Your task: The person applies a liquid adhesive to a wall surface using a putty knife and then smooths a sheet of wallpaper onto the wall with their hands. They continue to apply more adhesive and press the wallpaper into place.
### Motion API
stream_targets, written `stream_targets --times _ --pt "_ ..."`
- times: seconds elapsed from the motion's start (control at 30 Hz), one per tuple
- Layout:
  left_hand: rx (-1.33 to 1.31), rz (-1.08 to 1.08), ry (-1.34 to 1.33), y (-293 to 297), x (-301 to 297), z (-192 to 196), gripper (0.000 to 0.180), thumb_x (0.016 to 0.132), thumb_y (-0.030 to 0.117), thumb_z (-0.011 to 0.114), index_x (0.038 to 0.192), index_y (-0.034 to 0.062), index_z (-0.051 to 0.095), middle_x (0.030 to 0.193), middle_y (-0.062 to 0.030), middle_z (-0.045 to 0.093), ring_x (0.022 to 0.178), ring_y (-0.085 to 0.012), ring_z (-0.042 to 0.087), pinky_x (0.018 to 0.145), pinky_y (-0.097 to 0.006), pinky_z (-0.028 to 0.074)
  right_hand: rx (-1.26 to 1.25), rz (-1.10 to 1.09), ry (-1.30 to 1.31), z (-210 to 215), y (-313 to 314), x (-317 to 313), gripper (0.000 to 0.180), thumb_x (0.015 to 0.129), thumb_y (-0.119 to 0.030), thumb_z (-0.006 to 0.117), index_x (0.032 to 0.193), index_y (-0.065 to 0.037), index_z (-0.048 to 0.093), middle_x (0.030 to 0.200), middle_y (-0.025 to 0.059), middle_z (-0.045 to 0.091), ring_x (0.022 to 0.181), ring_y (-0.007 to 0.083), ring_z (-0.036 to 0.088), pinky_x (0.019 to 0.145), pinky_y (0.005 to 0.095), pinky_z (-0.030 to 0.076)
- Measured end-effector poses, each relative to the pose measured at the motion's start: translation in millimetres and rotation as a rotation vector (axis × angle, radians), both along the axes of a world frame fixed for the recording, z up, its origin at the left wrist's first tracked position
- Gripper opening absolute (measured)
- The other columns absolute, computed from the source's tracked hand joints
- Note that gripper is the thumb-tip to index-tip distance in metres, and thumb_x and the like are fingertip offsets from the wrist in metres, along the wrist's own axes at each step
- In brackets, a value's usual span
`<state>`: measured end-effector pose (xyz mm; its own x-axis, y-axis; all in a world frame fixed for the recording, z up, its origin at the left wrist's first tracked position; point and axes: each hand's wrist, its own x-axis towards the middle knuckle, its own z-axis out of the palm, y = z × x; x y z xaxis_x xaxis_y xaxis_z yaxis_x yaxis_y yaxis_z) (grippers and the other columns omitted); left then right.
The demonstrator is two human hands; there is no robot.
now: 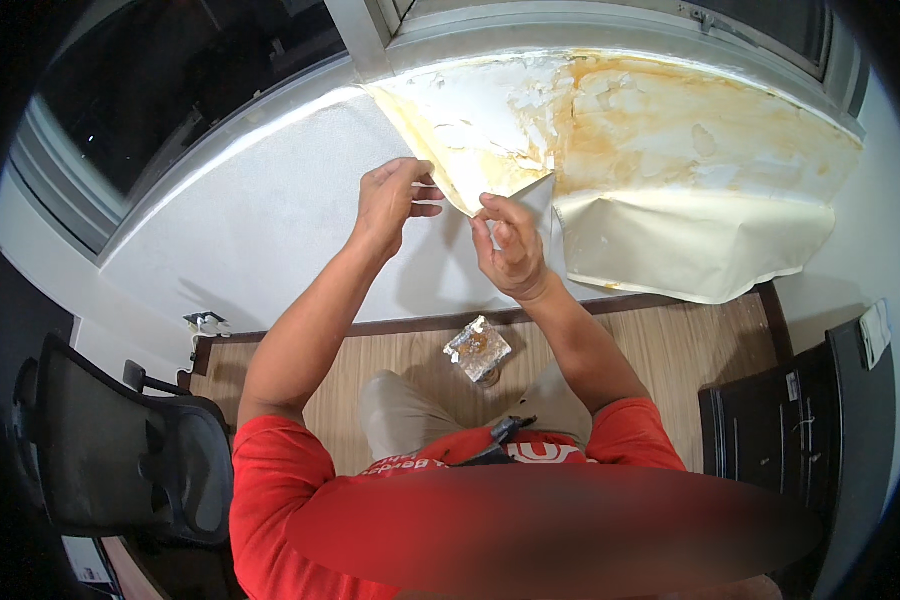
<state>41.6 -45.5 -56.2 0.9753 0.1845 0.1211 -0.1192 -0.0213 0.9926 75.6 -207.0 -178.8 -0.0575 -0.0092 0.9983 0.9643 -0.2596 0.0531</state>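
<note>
Right hand pinches the lower tip of a wallpaper flap between thumb and forefinger, below and to the right of the window post, while the left hand curls at the flap's edge, closer to the post; from my distant seat I cannot tell whether it grips. Peeling looks partly done, I judge: right of the post, stained wall shows bare and a loosened sheet hangs folded down. Left of the post, smooth white wallpaper appears unpeeled. Well below it is a smeared square object, its kind unclear to me.
</note>
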Motion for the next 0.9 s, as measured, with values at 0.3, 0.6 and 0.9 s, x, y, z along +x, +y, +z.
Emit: stream_targets --times 0.3,0.6,0.9 --pt "-0.106 -0.062 0.010 5.8 4.6 -13.5 0.034 0.095 0.021 0.060 0.113 -0.0082 0.061 0.108 -0.0162 0.064 0.094 -0.0239 0.067 0.080 -0.034 0.062 0.040 -0.017 -0.013 -6.5 3.4 5.6 0.088 0.081 0.014 0.074 0.152 -0.021 0.034 0.127 0.0195 0.063 0.088 0.0260 0.072 0.069 0.0340 0.059" --pt "-0.094 -0.098 -0.016 10.5 8.1 -20.6 0.036 0.096 0.023 0.059 0.115 -0.0075 0.059 0.113 -0.0160 0.062 0.098 -0.0247 0.066 0.083 -0.036 0.061 0.028 -0.014 0.001 -6.7 -2.0 1.8 0.103 0.079 0.019 0.074 0.159 -0.023 0.024 0.130 0.0223 0.059 0.090 0.0279 0.070 0.068 0.0339 0.061" --pt "-0.134 -0.094 0.004 4.3 11.8 -23.4 0.032 0.098 0.021 0.061 0.114 -0.0061 0.060 0.107 -0.0133 0.064 0.094 -0.0222 0.067 0.081 -0.033 0.061 0.149 -0.099 0.188 -32.3 -35.4 -11.6 0.081 0.081 0.008 0.078 0.150 -0.005 0.037 0.125 0.0208 0.065 0.080 0.0213 0.067 0.058 0.0293 0.050"
